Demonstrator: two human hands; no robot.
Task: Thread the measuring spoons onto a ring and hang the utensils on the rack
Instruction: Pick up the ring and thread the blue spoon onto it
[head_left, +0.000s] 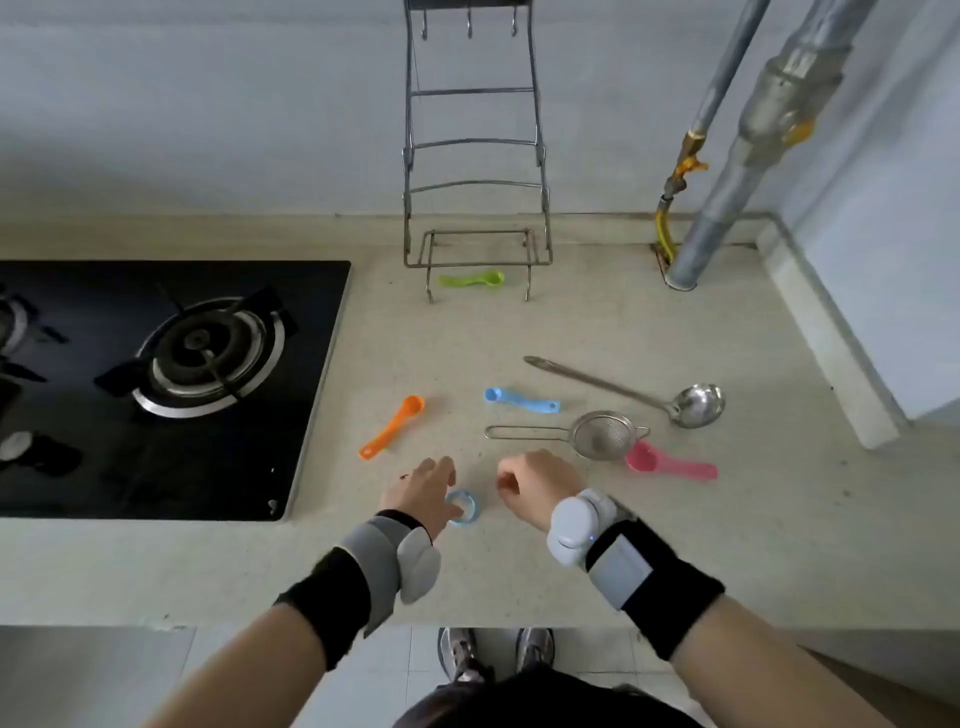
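Low in the frame's centre, the left hand (423, 491) lies open, fingers touching the pale blue ring (464, 508) on the worktop (571, 322). The right hand (535, 483), loosely curled and empty, hovers just right of it. Four measuring spoons lie scattered above; the rack (474, 182) stands at upper centre.

Speckled beige stone bench (597, 322): pale blue plastic ring (464, 508) right by the left hand (423, 493), orange plastic measuring spoon (392, 426) beyond it, small steel mesh strainer (576, 435) past the right hand (535, 486).
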